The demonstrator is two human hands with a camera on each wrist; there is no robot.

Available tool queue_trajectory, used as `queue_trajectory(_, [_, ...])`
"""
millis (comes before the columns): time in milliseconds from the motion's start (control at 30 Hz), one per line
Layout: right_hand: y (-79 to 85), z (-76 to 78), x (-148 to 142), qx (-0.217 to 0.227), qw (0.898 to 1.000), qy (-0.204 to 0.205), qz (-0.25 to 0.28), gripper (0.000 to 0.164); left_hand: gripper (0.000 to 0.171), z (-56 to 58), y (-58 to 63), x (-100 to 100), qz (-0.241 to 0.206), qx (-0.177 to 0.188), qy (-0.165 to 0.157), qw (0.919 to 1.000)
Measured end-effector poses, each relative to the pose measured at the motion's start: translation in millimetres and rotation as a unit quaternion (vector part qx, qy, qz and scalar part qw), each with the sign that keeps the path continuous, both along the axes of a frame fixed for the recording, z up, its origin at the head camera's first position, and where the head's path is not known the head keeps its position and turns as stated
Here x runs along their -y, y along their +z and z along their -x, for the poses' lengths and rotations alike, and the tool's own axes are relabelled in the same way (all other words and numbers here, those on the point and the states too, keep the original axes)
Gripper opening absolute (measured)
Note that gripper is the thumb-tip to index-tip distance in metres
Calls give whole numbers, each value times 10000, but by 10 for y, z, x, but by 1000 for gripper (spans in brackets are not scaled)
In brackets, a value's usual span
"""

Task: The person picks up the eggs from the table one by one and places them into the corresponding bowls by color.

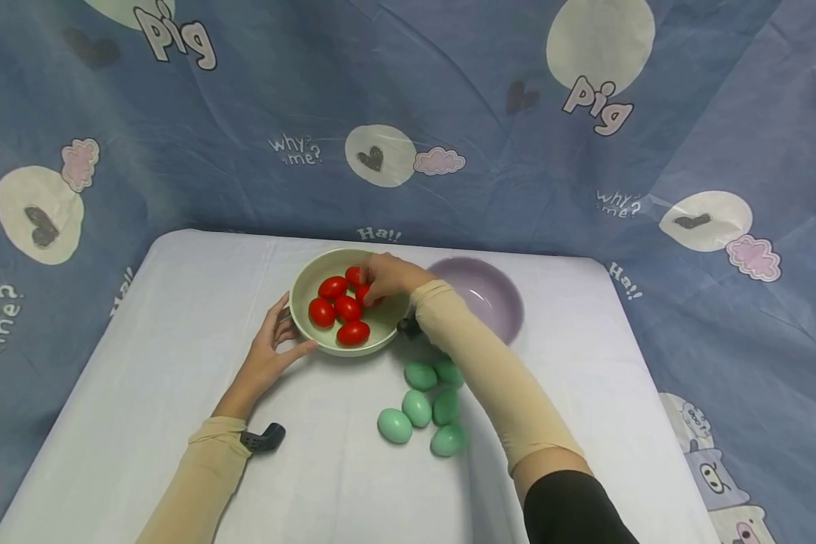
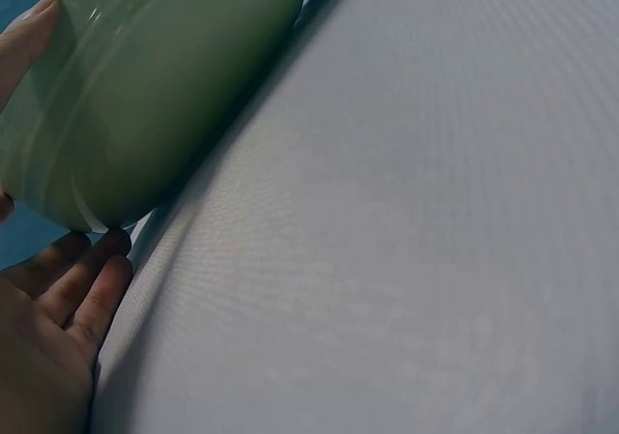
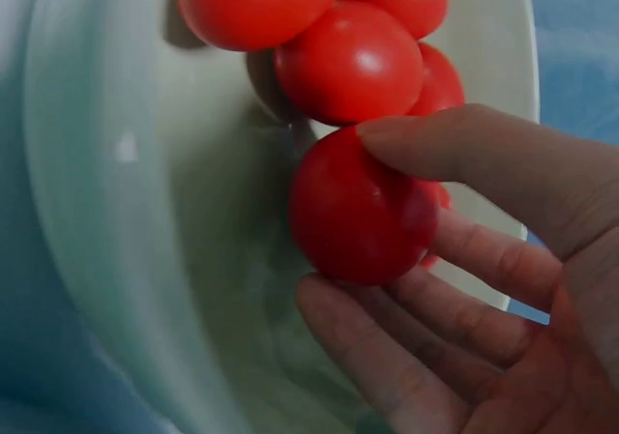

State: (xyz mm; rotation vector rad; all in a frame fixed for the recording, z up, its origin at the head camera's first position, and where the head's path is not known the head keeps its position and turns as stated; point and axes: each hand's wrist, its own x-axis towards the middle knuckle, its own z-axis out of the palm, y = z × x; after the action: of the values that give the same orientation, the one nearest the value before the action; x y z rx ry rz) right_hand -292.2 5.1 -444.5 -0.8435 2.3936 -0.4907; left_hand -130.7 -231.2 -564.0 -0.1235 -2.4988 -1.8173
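A pale green bowl (image 1: 386, 321) with several smooth red eggs (image 1: 353, 333) in it stands at the back of the table. My left hand (image 1: 272, 346) lies spread against the bowl's left side, thumb at the near rim. From the left wrist, the other fingertips touch low on the outer wall. Inside the bowl, my right hand (image 1: 393, 275) pinches one red egg (image 3: 363, 212) between the thumb on top and fingers beneath. That egg sits close against other red eggs in the right wrist view, and part of it is covered by the hand.
A purple bowl (image 1: 503, 302) stands right of the green one, partly behind my right forearm. Several green eggs (image 1: 417, 408) lie in a loose group on the white table (image 1: 326, 468), left of that forearm. A blue patterned cloth (image 1: 489, 189) hangs behind.
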Motion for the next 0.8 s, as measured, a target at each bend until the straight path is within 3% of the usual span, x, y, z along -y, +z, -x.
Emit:
queue_trajectory(167, [-26, 7, 58, -65, 9998, -21, -205, 31, 104, -2, 59, -40, 59, 104, 10, 9999])
queue_trajectory(433, [-29, -18, 82, -123, 9996, 59, -228, 34, 99, -90, 384, -133, 116, 204, -39, 9997])
queue_trajectory(633, [-67, -18, 49, -99, 9999, 61, -52, 33, 100, -110, 399, -134, 132, 134, -69, 9998])
queue_trajectory(800, [-103, -28, 20, -3, 9998, -18, 196, 31, 100, -69, 273, -90, 31, 223, -9, 9997])
